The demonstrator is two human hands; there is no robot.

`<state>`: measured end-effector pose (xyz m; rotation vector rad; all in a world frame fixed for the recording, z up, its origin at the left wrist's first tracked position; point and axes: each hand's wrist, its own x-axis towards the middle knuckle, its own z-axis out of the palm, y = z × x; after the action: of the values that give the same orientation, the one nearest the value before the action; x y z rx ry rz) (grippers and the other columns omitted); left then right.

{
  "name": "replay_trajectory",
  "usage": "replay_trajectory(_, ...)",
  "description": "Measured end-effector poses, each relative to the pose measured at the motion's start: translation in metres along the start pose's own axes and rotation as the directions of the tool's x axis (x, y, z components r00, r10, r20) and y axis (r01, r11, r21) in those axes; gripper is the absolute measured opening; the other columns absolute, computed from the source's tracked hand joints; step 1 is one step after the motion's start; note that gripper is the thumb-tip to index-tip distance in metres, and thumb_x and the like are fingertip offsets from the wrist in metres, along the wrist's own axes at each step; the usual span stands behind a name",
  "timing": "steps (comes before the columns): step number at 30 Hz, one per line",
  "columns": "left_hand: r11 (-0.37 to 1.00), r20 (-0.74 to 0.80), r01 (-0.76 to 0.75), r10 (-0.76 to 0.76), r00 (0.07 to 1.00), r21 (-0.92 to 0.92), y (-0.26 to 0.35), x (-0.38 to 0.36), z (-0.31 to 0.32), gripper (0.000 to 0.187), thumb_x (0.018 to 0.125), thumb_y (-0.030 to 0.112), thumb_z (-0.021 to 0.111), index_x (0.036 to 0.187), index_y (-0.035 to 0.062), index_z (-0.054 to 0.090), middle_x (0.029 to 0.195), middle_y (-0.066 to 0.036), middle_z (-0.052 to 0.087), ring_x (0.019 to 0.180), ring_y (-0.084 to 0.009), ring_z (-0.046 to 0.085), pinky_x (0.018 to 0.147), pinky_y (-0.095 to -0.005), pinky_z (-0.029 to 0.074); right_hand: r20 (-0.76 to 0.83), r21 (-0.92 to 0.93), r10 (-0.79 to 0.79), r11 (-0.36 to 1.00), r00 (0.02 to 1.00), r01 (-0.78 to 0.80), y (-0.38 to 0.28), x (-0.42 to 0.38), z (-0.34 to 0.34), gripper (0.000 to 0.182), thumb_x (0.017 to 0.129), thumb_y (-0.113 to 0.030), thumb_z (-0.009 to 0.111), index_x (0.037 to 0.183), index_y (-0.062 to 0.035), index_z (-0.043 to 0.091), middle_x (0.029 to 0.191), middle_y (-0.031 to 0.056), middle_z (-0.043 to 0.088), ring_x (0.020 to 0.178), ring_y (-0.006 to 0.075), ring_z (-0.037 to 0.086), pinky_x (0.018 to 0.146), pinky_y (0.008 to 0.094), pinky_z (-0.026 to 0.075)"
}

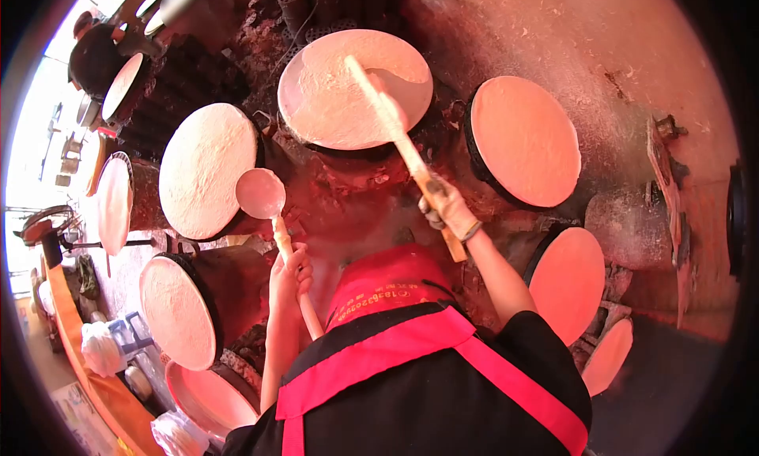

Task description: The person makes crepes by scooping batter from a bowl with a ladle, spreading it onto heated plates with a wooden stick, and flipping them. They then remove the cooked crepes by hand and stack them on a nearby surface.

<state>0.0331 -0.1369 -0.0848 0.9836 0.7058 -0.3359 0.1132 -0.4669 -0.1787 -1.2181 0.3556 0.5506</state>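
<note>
My left hand (289, 276) grips the wooden handle of a ladle (261, 194), whose round bowl hangs between two round griddles. My right hand (447, 206), in a glove, holds a long wooden spreader stick (393, 126). The stick's far end lies across the batter-covered round griddle (332, 100) straight ahead. A second griddle with a pale cooked sheet (207, 170) stands to the left of the ladle. My black top and pink apron straps fill the bottom of the view.
Several more round griddles ring me: bare ones at the right (526, 140) and lower right (569, 280), coated ones at the lower left (178, 310) and far left (115, 203). A wooden counter (95, 377) with bags runs along the left.
</note>
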Motion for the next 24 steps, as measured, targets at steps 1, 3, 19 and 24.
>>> replay_trajectory(1,1.0,0.005,0.001,-0.001,1.0,-0.01,-0.003,0.004,0.004,0.016,0.092,0.009,0.056,0.107,0.005,0.051,0.073,0.001,0.042,0.051,-0.0028,0.034,0.038,-0.0156,0.025,-0.032,0.047,0.038,0.998,0.999,-0.037,-0.005,0.003,-0.013,0.05,0.094,-0.044,0.055,0.138,-0.0246,0.042,0.065,0.0001,0.054,0.038,0.0066,0.038,0.033,0.0234,0.028)
replay_trajectory(3,1.0,0.026,-0.003,0.004,1.0,-0.015,-0.005,0.01,0.017,0.018,0.092,0.009,0.055,0.109,0.0049,0.051,0.074,0.001,0.042,0.051,-0.003,0.034,0.038,-0.0159,0.025,-0.022,0.138,-0.016,0.99,1.0,0.019,-0.014,0.012,-0.018,0.048,0.093,-0.046,0.056,0.133,-0.0223,0.046,0.064,0.0011,0.053,0.037,0.0071,0.038,0.032,0.0235,0.028)
replay_trajectory(19,0.999,-0.089,-0.022,0.026,0.996,0.042,-0.015,0.014,0.074,0.025,0.094,0.016,0.056,0.114,0.0045,0.05,0.075,0.001,0.043,0.053,-0.0035,0.035,0.04,-0.0157,0.026,-0.128,-0.123,-0.167,0.981,0.978,0.152,-0.086,0.112,-0.002,0.04,0.096,-0.037,0.053,0.132,-0.0184,0.049,0.062,-0.0012,0.05,0.038,0.0077,0.037,0.033,0.0259,0.03)
replay_trajectory(24,1.0,-0.077,-0.03,0.03,0.997,-0.003,-0.003,0.018,0.058,0.02,0.096,0.018,0.053,0.112,0.0062,0.051,0.076,0.002,0.043,0.056,-0.0056,0.039,0.043,-0.0187,0.03,-0.13,-0.245,-0.35,0.918,0.928,0.311,-0.065,0.096,0.016,0.038,0.097,-0.022,0.054,0.134,-0.0169,0.053,0.062,-0.0076,0.043,0.044,0.0051,0.034,0.039,0.0227,0.031)
